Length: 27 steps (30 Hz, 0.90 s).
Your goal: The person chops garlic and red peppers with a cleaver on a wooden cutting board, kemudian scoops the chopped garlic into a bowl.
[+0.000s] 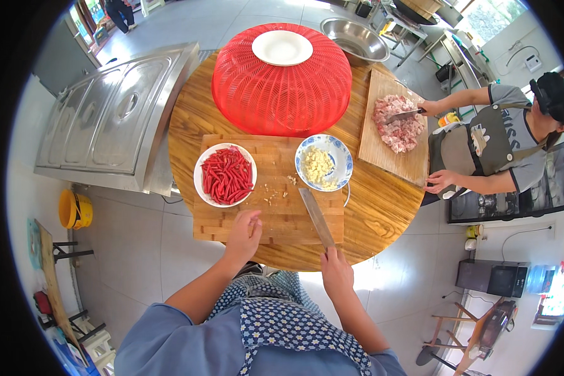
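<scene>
My right hand (336,270) holds a cleaver (316,214) by its handle, the blade lying over the right part of a wooden cutting board (272,228). Nothing is held in my left hand (245,235), which hovers at the board's near edge with its fingers loosely curled. Beyond it, a white bowl of red chili peppers (227,175) rests on the board's left side. A blue-and-white bowl (342,162) at the board's far right corner contains chopped garlic (317,164). Small pale bits are scattered on the wood between the bowls.
A red plastic mesh food cover (282,103) with a white plate (282,47) on top stands behind the board on the round wooden table (385,221). At right, a co-worker (493,136) holds a cleaver (402,116) in minced meat (397,134) on another board (373,145). A metal basin (357,40) sits behind.
</scene>
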Motion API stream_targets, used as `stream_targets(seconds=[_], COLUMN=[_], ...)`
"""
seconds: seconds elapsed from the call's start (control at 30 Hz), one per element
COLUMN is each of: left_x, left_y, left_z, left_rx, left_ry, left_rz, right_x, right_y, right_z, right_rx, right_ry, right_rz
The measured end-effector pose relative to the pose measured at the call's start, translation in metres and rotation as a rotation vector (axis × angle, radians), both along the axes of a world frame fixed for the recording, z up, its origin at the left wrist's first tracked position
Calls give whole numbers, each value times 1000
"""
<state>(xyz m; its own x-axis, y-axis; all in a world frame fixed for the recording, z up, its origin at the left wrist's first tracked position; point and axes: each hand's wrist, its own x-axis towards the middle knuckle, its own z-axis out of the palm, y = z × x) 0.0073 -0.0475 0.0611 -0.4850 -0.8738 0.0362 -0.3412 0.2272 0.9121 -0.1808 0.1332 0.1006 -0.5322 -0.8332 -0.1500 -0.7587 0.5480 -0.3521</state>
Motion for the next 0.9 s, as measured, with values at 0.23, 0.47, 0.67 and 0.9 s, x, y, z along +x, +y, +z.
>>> stream_targets(seconds=[0.23, 0.47, 0.67, 0.9], left_x=[9, 11, 19, 29], left_y=[2, 19, 32, 33], left_z=[-16, -27, -20, -8], left_rx=[-191, -175, -119, -258], left_ry=[-46, 0, 49, 34], left_rz=[12, 73, 100, 132], right_x=[9, -3, 3, -10], right_y=[-37, -61, -78, -86], right_z=[-8, -4, -20, -15], right_rx=[-84, -15, -10, -161], right_ry=[-74, 12, 46, -166], right_rz=[158, 131, 164, 234])
